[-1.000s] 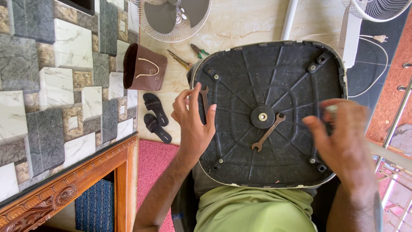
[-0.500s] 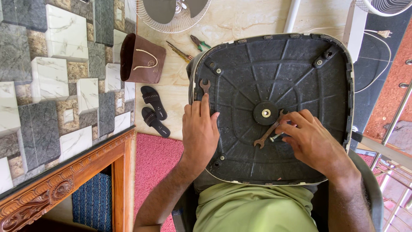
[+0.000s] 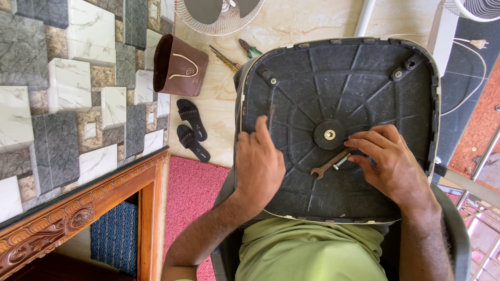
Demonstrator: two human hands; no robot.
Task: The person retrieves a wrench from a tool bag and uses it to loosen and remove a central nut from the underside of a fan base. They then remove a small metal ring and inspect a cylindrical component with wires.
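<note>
Fingertips of the right hand (image 3: 391, 165) pinch a small silver bolt (image 3: 341, 161) beside a flat metal spanner (image 3: 329, 164) lying on the upturned black ribbed plastic chair seat (image 3: 364, 88), the left hand (image 3: 259, 165) resting flat and open leftward, black sandals (image 3: 192, 129) and a brown bag (image 3: 178, 66) farther off.

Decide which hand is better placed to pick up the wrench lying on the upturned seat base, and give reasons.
Probably the right hand: its fingertips already touch the wrench beside the central hub. The left hand rests flat on the black seat base, apart from the wrench.
</note>
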